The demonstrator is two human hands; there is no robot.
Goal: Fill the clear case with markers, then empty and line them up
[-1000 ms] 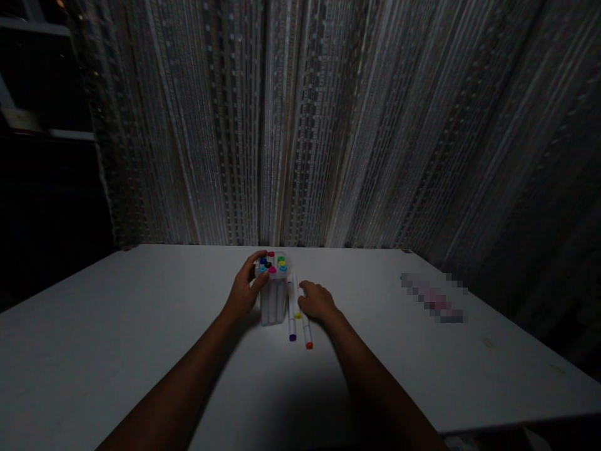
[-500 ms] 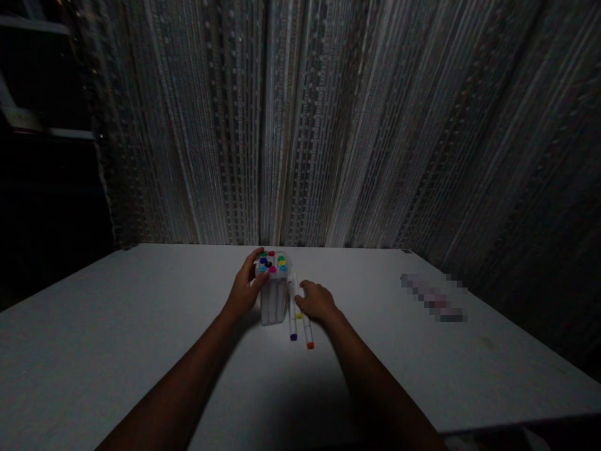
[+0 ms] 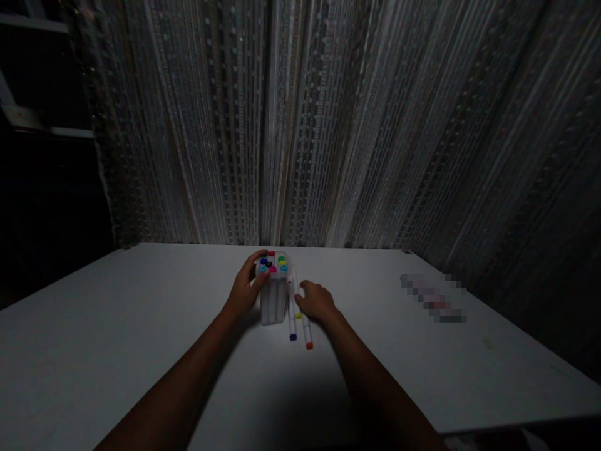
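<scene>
A clear marker box (image 3: 273, 294) stands upright on the white table (image 3: 117, 338), full of white markers with coloured caps. My left hand (image 3: 244, 291) is wrapped round the box's left side, thumb on its front. Two or three loose white markers (image 3: 299, 313) lie just right of the box, with purple, yellow and orange ends. My right hand (image 3: 317, 302) rests palm down on these markers, its fingers curled over them.
A curtain of silvery strands (image 3: 328, 125) hangs behind the table's far edge. A blurred-out patch (image 3: 434, 297) lies at the right of the table. Dark shelving (image 3: 32, 125) stands to the left. The room is dim.
</scene>
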